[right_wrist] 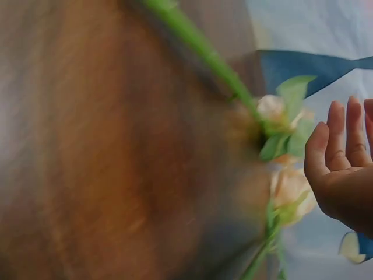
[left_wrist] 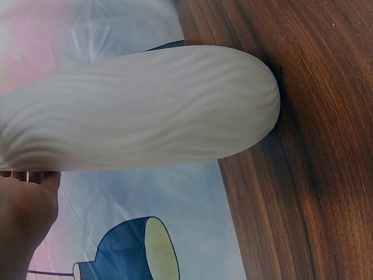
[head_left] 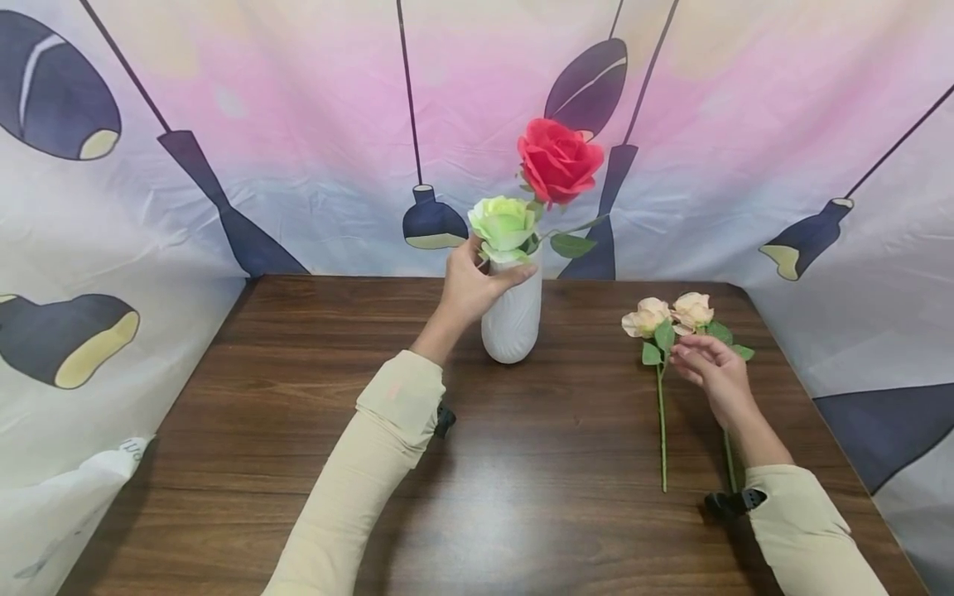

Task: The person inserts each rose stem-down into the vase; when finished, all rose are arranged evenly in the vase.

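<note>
A white vase (head_left: 513, 323) with wavy ridges stands upright near the table's back edge. It holds a light green rose (head_left: 503, 223) and a taller red rose (head_left: 561, 161). My left hand (head_left: 475, 285) grips the vase just below its rim, thumb across the front. In the left wrist view the ridged vase body (left_wrist: 151, 108) fills much of the frame. Two peach roses with green stems, one at the left (head_left: 647, 317) and one at the right (head_left: 693, 311), lie on the table's right side. Over them hovers my right hand (head_left: 717, 377), fingers loosely bent and holding nothing.
The dark wooden table (head_left: 522, 497) has its back edge against a hanging cloth (head_left: 328, 99) printed with lamps. White fabric (head_left: 82, 497) covers the left edge. A black wrist strap (head_left: 734, 502) sits at the right cuff.
</note>
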`<act>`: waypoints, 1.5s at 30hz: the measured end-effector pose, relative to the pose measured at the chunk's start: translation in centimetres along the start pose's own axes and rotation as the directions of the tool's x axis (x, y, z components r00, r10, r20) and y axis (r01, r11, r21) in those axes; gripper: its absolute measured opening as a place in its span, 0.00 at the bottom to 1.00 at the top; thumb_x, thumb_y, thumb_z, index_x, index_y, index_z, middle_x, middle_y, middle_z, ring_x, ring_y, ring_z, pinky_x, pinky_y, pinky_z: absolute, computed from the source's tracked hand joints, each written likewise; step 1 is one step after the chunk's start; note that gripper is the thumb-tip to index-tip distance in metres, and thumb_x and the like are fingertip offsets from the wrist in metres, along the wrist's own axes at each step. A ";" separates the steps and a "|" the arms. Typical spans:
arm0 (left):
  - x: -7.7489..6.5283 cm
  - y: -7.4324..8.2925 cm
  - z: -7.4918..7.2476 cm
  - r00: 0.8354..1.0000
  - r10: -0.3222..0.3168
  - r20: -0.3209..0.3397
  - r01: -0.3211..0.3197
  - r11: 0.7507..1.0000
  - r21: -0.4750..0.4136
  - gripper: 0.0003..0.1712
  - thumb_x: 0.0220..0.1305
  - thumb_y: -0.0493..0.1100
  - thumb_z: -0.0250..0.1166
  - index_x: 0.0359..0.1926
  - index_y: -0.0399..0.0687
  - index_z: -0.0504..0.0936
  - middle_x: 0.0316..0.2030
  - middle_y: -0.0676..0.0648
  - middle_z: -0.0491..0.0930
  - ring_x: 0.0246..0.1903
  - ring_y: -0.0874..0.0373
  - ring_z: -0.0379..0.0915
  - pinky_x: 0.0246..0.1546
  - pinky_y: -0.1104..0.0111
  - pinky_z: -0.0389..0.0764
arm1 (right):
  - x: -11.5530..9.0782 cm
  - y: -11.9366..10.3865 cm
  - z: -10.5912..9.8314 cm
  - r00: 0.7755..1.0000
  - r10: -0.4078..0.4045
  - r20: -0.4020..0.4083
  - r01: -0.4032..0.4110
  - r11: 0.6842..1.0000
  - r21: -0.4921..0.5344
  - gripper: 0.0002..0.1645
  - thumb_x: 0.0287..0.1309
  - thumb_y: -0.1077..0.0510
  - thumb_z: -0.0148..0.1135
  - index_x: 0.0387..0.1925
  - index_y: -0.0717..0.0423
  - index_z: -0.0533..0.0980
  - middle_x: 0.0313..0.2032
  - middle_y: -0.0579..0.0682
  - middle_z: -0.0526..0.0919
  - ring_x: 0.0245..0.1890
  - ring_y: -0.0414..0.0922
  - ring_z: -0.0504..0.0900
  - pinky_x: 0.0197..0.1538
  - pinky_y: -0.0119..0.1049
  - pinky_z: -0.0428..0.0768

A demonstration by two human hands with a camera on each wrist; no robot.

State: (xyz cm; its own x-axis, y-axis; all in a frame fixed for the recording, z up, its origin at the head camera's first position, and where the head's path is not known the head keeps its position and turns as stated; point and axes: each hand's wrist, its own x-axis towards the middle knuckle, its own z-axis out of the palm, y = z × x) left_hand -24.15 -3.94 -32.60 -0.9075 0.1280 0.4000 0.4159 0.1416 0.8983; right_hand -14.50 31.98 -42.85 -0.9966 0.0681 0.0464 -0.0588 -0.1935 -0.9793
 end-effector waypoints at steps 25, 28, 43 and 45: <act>0.1 -0.2 0.1 1.000 0.005 0.005 -0.005 1.000 -0.005 0.36 0.51 0.39 0.80 0.62 0.40 0.77 0.58 0.40 0.83 0.59 0.50 0.80 0.63 0.56 0.82 | 0.7 2.1 -1.2 0.947 0.297 -0.124 -0.306 0.710 -0.634 0.30 0.66 0.52 0.64 0.60 0.70 0.70 0.30 0.27 0.81 0.31 0.25 0.81 0.39 0.24 0.84; 0.0 -0.2 0.0 1.000 -0.001 0.006 0.001 1.000 -0.006 0.36 0.51 0.40 0.80 0.62 0.40 0.76 0.58 0.40 0.82 0.60 0.50 0.79 0.64 0.56 0.81 | 0.9 2.1 -1.0 0.945 0.298 -0.137 -0.309 0.669 -0.676 0.32 0.63 0.49 0.68 0.58 0.69 0.72 0.32 0.31 0.83 0.30 0.27 0.81 0.37 0.25 0.84; 0.0 -0.1 0.1 1.000 -0.012 0.000 0.012 1.000 0.015 0.37 0.51 0.40 0.80 0.62 0.40 0.76 0.59 0.40 0.82 0.60 0.49 0.79 0.64 0.56 0.81 | 1.4 1.9 -0.2 0.948 0.273 -0.162 -0.275 0.451 -0.849 0.21 0.60 0.46 0.69 0.39 0.63 0.80 0.28 0.46 0.84 0.27 0.40 0.78 0.32 0.34 0.75; 0.0 -0.1 0.1 1.000 -0.012 0.000 0.012 1.000 0.016 0.37 0.51 0.40 0.80 0.62 0.40 0.77 0.58 0.39 0.82 0.60 0.49 0.79 0.64 0.56 0.81 | 1.4 2.0 -0.2 0.949 0.271 -0.162 -0.274 0.453 -0.848 0.20 0.61 0.47 0.69 0.38 0.63 0.80 0.27 0.46 0.84 0.27 0.39 0.78 0.32 0.34 0.75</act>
State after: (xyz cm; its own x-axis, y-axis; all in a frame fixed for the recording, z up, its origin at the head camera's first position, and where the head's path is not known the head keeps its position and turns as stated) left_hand -24.23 -3.88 -32.73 -0.9123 0.1260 0.3896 0.4062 0.1589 0.8999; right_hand -15.96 31.87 -44.78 -0.9522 0.1711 -0.2531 0.2958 0.7238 -0.6234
